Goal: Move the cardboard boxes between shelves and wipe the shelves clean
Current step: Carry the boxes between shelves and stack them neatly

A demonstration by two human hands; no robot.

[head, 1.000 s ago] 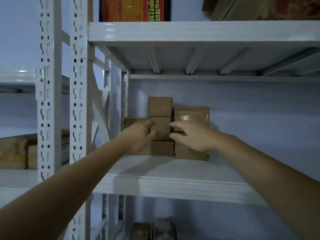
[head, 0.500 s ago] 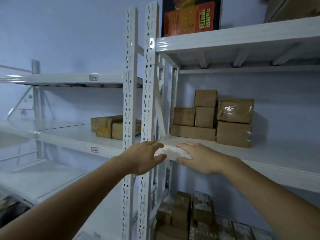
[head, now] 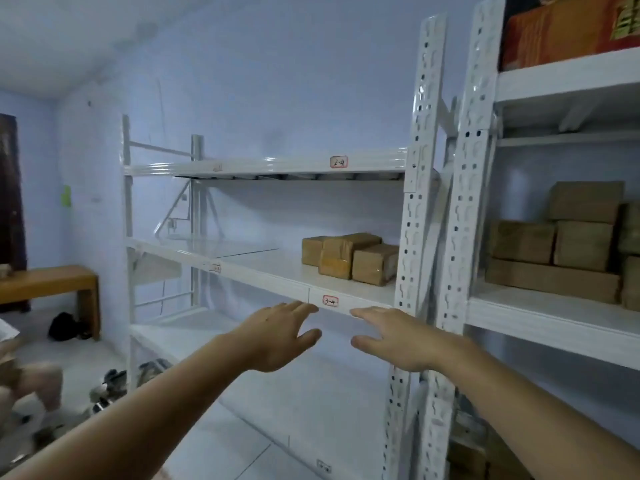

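Both forearms reach forward and up from the bottom of the view, palms turned down. The left hand (head: 277, 337) is spread loosely, fingers straight, thumb out toward the other hand, holding nothing; its fingertips (head: 304, 307) lie at the front edge of the shelf (head: 270, 275) marked with a small red-bordered label (head: 330, 301) — whether they touch it or only overlap it cannot be told. The right hand (head: 398, 337) mirrors it just beside, flat and relaxed, equally without a load, its fingertips (head: 360, 311) at the same edge.

Beyond and above the right hand, on that shelf, sit three cardboard boxes (head: 349, 258) pressed together, near the perforated uprights (head: 415, 237). Farther to the right of that hand, past the uprights, a stack of brown boxes (head: 554, 251) stands on the neighbouring shelf (head: 540, 317), cut off by the frame edge. Below the right forearm more boxes (head: 467, 452) show only in part. Left of the left arm the floor clutter is blurred — unreadable.
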